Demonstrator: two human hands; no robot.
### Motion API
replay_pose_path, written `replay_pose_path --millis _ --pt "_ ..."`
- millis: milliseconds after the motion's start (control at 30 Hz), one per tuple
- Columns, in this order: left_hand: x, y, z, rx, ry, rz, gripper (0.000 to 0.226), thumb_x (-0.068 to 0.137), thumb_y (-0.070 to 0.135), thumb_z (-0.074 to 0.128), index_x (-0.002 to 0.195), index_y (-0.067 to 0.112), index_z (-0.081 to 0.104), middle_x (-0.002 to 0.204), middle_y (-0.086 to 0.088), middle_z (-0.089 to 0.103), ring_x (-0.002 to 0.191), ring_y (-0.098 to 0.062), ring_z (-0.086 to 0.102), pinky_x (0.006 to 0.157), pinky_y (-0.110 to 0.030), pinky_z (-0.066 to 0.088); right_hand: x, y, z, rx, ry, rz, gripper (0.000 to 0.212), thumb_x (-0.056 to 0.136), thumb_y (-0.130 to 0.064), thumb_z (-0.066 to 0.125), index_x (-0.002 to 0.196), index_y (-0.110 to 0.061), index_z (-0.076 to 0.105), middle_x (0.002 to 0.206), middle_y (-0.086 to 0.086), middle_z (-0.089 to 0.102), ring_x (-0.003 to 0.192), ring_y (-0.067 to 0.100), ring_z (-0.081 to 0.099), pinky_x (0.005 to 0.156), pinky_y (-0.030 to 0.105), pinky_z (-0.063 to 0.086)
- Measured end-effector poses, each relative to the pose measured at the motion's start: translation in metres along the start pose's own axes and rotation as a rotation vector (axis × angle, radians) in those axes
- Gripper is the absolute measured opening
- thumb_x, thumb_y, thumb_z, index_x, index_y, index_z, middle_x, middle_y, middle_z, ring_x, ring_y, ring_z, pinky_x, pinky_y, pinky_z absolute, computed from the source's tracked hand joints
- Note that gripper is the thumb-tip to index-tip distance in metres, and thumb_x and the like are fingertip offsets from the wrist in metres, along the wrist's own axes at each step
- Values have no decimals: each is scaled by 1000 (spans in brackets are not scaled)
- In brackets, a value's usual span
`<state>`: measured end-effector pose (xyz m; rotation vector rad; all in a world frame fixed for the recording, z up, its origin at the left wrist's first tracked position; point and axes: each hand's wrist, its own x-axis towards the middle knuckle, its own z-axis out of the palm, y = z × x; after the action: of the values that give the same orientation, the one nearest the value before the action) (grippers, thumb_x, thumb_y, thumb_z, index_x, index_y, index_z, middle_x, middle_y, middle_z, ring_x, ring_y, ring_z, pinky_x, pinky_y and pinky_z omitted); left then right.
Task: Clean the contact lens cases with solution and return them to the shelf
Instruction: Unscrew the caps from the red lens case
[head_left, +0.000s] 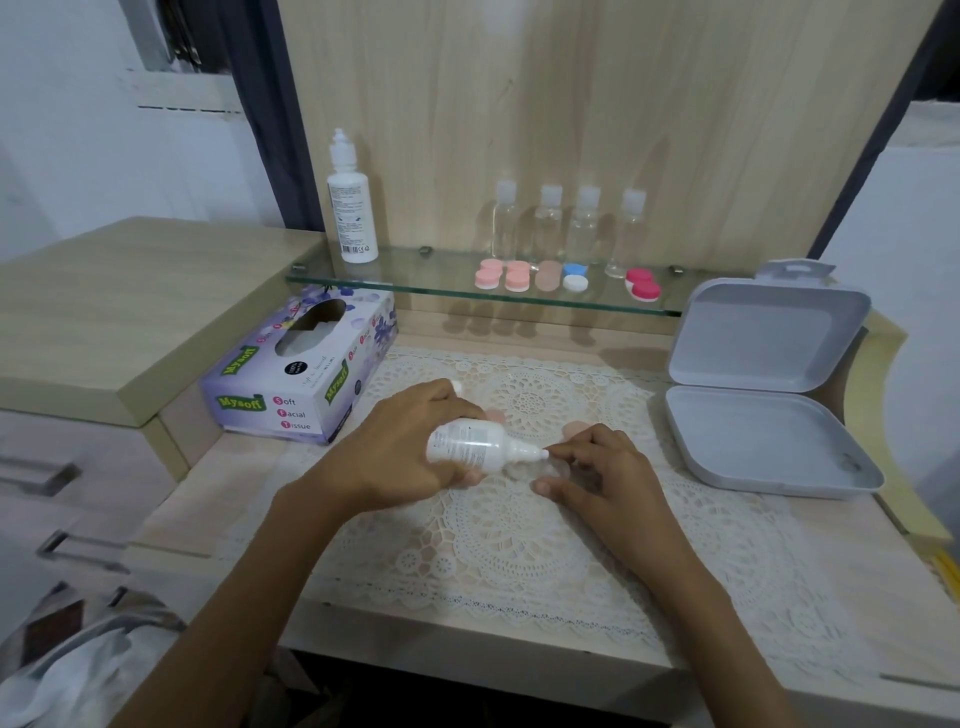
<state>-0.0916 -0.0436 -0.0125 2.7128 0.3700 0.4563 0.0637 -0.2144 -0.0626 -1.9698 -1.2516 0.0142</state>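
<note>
My left hand (410, 447) grips a small white solution bottle (478, 446) tipped on its side, its nozzle aimed right. The nozzle tip meets a clear lens case (553, 470) that my right hand (597, 467) pinches on the lace mat (519, 545). Two pale pink caps (574, 429) lie on the mat just behind my hands, one partly hidden by the bottle. On the glass shelf (415, 283) several more lens cases stand in a row: pink ones (501, 274), a tan one (548, 275), a blue and white one (574, 277) and a magenta one (643, 285).
A tall white bottle (352, 202) and several clear small bottles (569, 223) stand on the shelf. A tissue box (301, 364) sits left of the mat. An open grey plastic box (769, 384) sits at the right. Drawers are at the lower left.
</note>
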Motion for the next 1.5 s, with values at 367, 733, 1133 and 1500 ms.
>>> replay_pose_path --millis 367,733,1133,1500 --pt "-23 -18 24 -522 467 -299 56 64 38 86 107 33 51 107 18 57 97 0 56 76 -13 43 -2 -1 -1 23 -9 15 31 77 -33 76 106 -24 72 99 -15 55 104 3 44 83 10 33" --pt "-25 -26 30 -599 706 -347 57 75 12 78 119 22 44 115 8 56 107 -9 57 93 -21 44 -2 -1 -2 18 -7 4 31 77 -35 75 106 -25 71 95 -19 52 100 3 44 80 11 33" --pt "-31 -22 32 -360 725 -293 79 78 24 77 142 16 32 139 5 42 128 -13 43 105 -44 41 -2 -1 -2 8 -5 -10 29 78 -34 75 106 -25 71 94 -18 53 99 4 45 79 12 33" --pt "-18 24 22 -52 559 216 30 85 -5 53 110 7 63 109 -2 61 106 -13 54 94 -21 41 -2 -1 -1 -7 -3 0 30 79 -34 74 107 -25 71 96 -16 53 99 3 44 79 10 32"
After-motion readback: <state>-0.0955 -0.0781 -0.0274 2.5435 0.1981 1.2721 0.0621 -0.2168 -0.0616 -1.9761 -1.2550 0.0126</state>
